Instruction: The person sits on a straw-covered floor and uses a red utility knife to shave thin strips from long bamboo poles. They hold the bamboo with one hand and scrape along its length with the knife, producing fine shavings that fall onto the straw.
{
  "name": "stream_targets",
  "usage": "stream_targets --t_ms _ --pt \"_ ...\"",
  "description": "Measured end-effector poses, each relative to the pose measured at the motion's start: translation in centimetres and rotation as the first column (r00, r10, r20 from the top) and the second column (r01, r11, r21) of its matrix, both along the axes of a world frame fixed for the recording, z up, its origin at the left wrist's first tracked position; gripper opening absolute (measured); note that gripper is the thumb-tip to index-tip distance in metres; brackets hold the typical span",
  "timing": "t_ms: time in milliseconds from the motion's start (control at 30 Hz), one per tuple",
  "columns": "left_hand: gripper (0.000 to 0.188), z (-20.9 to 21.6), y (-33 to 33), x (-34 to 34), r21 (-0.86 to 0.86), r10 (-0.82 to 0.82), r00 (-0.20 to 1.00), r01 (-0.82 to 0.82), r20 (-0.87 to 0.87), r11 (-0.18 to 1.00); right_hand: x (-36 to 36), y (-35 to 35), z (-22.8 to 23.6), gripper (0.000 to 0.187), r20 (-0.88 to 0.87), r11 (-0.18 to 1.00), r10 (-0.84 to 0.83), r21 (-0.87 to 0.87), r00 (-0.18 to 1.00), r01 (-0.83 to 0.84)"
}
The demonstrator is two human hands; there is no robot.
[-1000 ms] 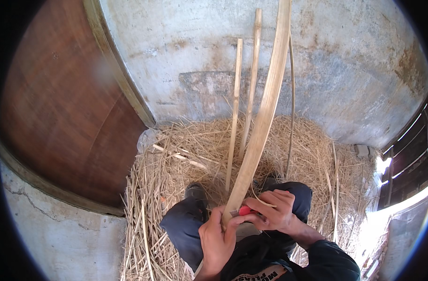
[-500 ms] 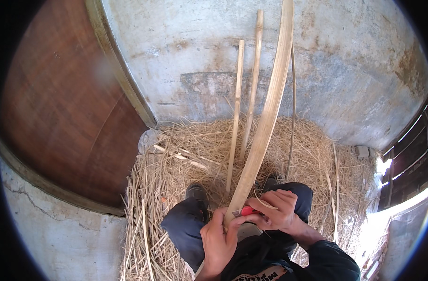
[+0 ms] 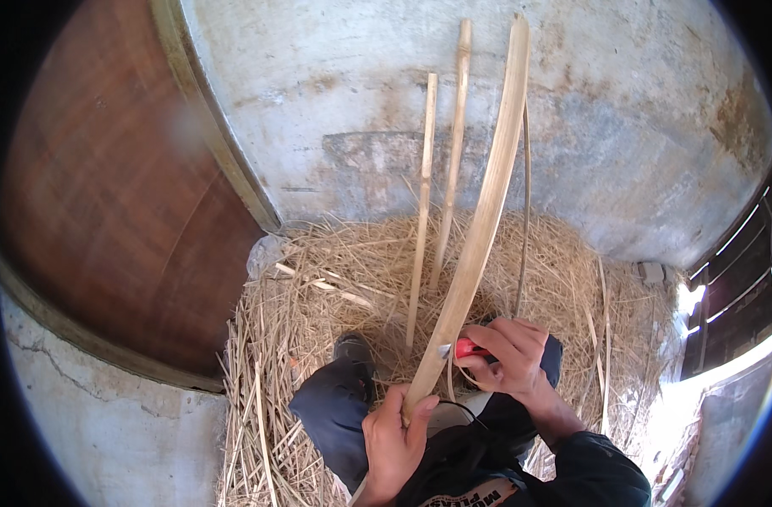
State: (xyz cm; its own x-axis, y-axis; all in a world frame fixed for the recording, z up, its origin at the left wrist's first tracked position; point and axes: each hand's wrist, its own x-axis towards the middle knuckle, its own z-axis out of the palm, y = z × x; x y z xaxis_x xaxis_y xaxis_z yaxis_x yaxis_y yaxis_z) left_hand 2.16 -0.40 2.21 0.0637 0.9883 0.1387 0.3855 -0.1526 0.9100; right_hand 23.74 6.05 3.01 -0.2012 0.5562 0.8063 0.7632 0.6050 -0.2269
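Observation:
A long, flat bamboo strip (image 3: 480, 228) slants up from my lap toward the wall, its far end in view. My left hand (image 3: 394, 444) grips its near end, with thumb and fingers on either side. In my right hand (image 3: 512, 359) is a red-handled utility knife (image 3: 465, 348). Its short blade lies at the strip's right edge, a little beyond my left hand. A thin, pale bamboo sliver (image 3: 450, 376) curls down below the knife, near my right fingers.
Two bamboo poles (image 3: 425, 194) (image 3: 455, 144) and a thin stick (image 3: 525, 203) lean toward the stained wall (image 3: 622, 152). Straw and bamboo scraps (image 3: 318, 253) cover the floor around my legs. A brown door panel (image 3: 124, 186) stands at left, dark slats (image 3: 741, 270) at right.
My right hand and the knife have moved away from my left hand, farther up the strip. The strip has come nearer to me, bringing its far end into view.

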Motion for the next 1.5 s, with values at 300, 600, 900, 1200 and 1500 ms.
stream_targets --t_ms 300,600,900,1200,1500 --pt "0.025 1.1 -1.9 -0.6 -0.146 -0.018 1.000 0.021 0.020 0.989 2.9 3.0 1.4 0.026 -0.137 0.993 -0.096 -0.087 0.986 0.085" --pt "0.028 -1.4 -4.4 -2.6 -0.252 -0.036 0.999 0.036 0.003 0.967 7.4 10.1 1.9 0.025 -0.149 0.980 -0.193 -0.070 0.970 0.185" --pt "0.032 -3.7 -6.9 -4.4 -0.271 0.006 0.999 0.004 0.036 0.962 13.6 22.2 4.0 0.041 -0.140 0.843 -0.492 -0.322 0.859 0.431" --pt "0.033 -3.6 -6.3 -7.5 -0.279 0.160 0.986 -0.139 0.054 0.950 20.2 27.7 1.1 0.046 0.347 0.645 -0.459 -0.503 0.818 0.576" --pt "0.017 -4.2 -1.1 -7.2 -0.228 0.137 0.950 -0.073 0.279 0.971 17.6 25.5 -8.2 0.042 0.822 0.543 0.011 -0.483 0.569 0.688"
